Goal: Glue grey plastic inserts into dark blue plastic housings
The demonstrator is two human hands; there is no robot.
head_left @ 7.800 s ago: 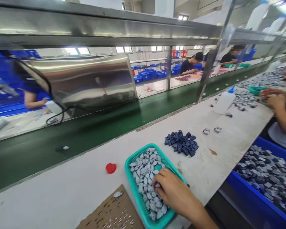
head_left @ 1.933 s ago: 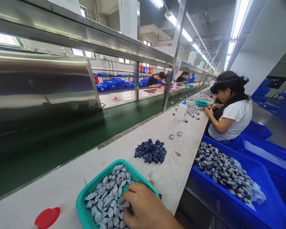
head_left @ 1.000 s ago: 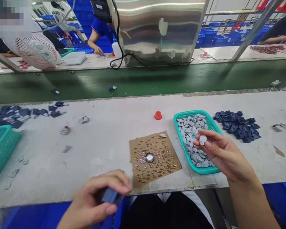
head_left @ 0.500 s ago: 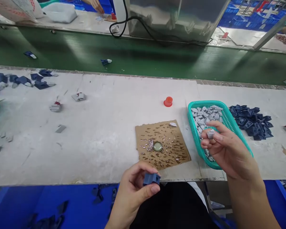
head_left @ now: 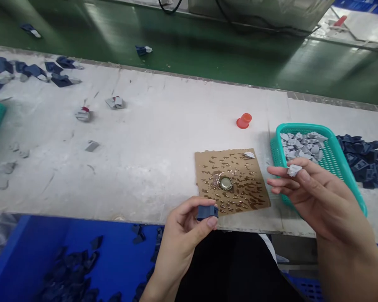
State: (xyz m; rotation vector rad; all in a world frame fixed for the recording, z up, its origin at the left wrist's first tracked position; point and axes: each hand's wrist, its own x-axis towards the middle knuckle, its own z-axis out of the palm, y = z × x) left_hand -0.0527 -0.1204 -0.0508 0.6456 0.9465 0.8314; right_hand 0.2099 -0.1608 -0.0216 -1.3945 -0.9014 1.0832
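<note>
My left hand (head_left: 184, 235) pinches a small dark blue plastic block (head_left: 207, 212) at the table's near edge. My right hand (head_left: 315, 197) holds a small grey piece (head_left: 294, 170) between thumb and fingers, just left of a teal basket (head_left: 340, 161) filled with several grey pieces. Between the hands lies a brown cardboard sheet (head_left: 239, 193) spotted with glue, with a metal bottle cap (head_left: 226, 183) in its middle and one grey piece (head_left: 248, 154) at its far corner.
A red cap (head_left: 244, 121) sits behind the cardboard. Dark blue parts are piled right of the basket (head_left: 365, 157) and at the far left (head_left: 34, 71). A blue bin (head_left: 50, 260) with blue parts stands below the table. A green conveyor belt (head_left: 208, 50) runs behind.
The view has tilted further down and left. Both hands have kept their pieces, and my right hand has moved slightly left off the basket toward the cardboard.
</note>
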